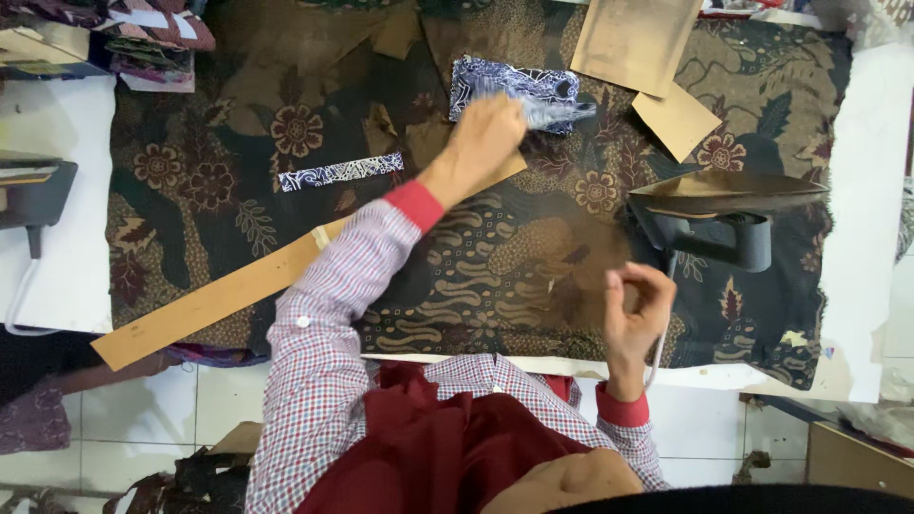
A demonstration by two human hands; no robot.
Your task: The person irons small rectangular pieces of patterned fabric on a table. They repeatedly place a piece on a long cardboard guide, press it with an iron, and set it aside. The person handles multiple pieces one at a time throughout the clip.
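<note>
My left hand [484, 136] reaches across the table and grips a blurred strip of blue-and-white patterned fabric [557, 113], just in front of a folded piece of the same fabric [512, 80]. My right hand [636, 306] hovers near the table's front edge, fingers curled loosely, holding nothing that I can see. A dark clothes iron [724, 211] rests on its side just beyond my right hand. Another blue-and-white fabric strip [339, 172] lies flat to the left. A long brown cardboard strip [228, 295] runs diagonally under my left forearm.
The table is covered with a dark batik cloth [533, 266]. Brown cardboard pieces [636, 40] lie at the far side. Stacked fabrics [152, 38] sit at the far left corner, and a dark device [33, 195] stands at the left edge.
</note>
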